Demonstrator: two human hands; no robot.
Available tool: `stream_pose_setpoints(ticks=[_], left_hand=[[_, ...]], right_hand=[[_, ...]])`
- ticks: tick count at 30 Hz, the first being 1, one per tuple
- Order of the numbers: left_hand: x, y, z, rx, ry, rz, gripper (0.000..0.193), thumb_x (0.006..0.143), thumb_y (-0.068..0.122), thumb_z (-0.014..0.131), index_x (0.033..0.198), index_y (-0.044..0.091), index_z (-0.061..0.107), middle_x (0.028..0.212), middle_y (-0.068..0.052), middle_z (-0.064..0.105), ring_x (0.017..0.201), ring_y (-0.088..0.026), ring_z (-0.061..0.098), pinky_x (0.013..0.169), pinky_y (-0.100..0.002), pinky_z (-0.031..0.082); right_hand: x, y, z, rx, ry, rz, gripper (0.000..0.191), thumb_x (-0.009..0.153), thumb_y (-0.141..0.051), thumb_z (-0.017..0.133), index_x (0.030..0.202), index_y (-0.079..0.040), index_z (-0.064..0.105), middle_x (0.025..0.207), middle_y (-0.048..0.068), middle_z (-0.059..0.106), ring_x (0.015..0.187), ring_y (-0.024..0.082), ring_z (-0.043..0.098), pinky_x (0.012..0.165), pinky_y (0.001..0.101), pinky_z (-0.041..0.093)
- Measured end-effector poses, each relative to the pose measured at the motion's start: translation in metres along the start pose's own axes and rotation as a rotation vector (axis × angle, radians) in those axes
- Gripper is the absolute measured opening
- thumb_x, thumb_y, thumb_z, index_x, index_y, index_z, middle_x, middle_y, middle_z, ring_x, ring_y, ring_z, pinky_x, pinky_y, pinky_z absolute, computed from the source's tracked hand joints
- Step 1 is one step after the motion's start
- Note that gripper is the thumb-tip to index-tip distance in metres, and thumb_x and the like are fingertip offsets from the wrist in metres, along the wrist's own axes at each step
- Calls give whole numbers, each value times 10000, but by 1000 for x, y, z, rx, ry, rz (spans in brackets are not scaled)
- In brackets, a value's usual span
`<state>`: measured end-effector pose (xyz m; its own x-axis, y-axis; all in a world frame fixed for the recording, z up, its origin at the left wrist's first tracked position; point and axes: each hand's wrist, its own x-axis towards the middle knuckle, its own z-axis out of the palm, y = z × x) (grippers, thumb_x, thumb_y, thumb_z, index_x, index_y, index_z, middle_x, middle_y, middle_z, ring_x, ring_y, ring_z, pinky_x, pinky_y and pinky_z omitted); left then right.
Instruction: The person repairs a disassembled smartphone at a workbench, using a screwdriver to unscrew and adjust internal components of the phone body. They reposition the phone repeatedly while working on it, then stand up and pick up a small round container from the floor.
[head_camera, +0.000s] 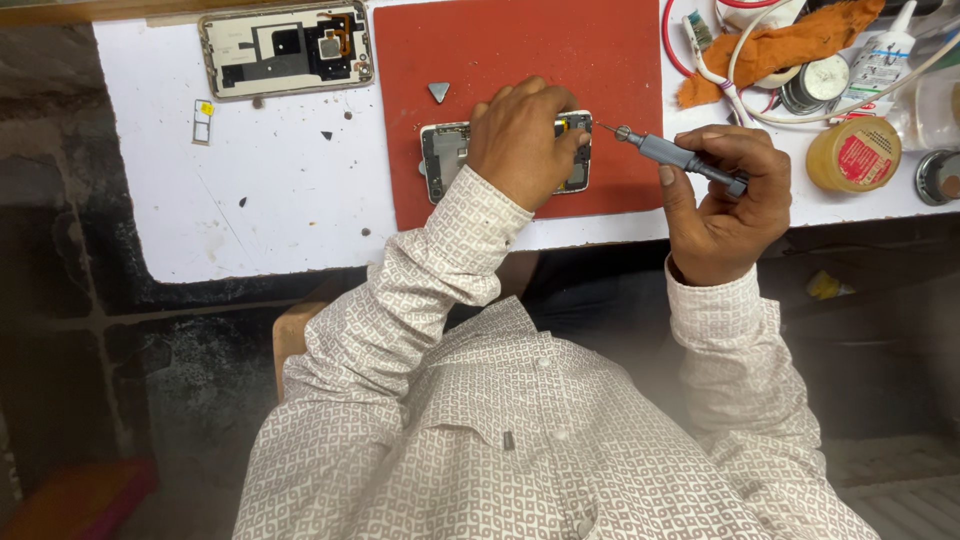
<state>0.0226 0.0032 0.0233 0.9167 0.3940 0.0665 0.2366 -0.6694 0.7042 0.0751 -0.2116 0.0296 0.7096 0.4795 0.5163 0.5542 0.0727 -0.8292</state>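
While the left hand (522, 140) lies flat over the opened smartphone (446, 157) with its fingers curled down onto the phone's right end, the right hand (722, 200) is closed around a grey precision screwdriver (680, 158), pinching the barrel between thumb and fingers. The screwdriver lies nearly level, its thin tip pointing left and ending just beside the phone's upper right corner, close to the left hand's fingertips; whether the tip touches the phone cannot be told. The phone lies with its insides showing, on the red work mat (500, 50), near the mat's front edge and about midway along it. A small grey triangular pick (438, 92) sits on the mat behind the phone, apart from it. The mat lies on the white bench top (270, 200), reaching almost to its front edge. Toward the back left corner of the bench lies the removed back cover (286, 49), inner side up, and a small card tray (202, 121) rests in front of it. At the right end stand a round yellow tin (853, 154), an orange rag (780, 45), a white glue bottle (885, 55) and looping white and red cables (745, 60).
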Motion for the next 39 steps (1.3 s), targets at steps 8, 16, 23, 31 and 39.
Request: stream_pose_setpoints(ticks=[8, 16, 23, 31, 39], left_hand=[[-3, 6, -1, -27, 53, -4, 183, 773, 234, 837, 898, 120, 770, 854, 1, 689, 894, -222, 650, 822, -449, 433], [-4, 7, 1, -9, 45, -8, 211, 786, 251, 838, 937, 117, 777, 860, 6, 687, 885, -208, 643, 836, -441, 432], [-5, 9, -1, -11, 11, -40, 210, 792, 250, 832, 951, 122, 782, 855, 10, 681, 880, -198, 635, 835, -436, 428], [-6, 10, -2, -12, 25, -23, 209, 794, 247, 830, 953, 119, 784, 857, 2, 673, 874, -203, 627, 832, -435, 429], [-6, 10, -1, -1, 22, -13, 205, 797, 244, 831, 953, 120, 783, 839, -4, 650, 851, -206, 616, 815, -435, 427]], right_hand=[[2, 3, 3, -59, -16, -9, 376, 1048, 161, 750, 1277, -14, 510, 1221, 137, 607, 1082, 167, 671, 976, 262, 593], [5, 0, 3, -111, -33, -20, 368, 1052, 153, 756, 1272, -11, 512, 1214, 144, 623, 1068, 165, 674, 962, 255, 594], [9, 0, 2, -154, -57, -45, 374, 1059, 134, 762, 1292, -18, 512, 1207, 147, 634, 1058, 161, 686, 947, 248, 604], [8, -1, 2, -152, -60, -27, 359, 1066, 129, 761, 1278, -11, 508, 1209, 147, 631, 1061, 160, 687, 948, 246, 597], [18, -10, 2, -169, -121, -51, 332, 1064, 145, 748, 1265, 11, 520, 1186, 161, 642, 1047, 188, 705, 924, 265, 616]])
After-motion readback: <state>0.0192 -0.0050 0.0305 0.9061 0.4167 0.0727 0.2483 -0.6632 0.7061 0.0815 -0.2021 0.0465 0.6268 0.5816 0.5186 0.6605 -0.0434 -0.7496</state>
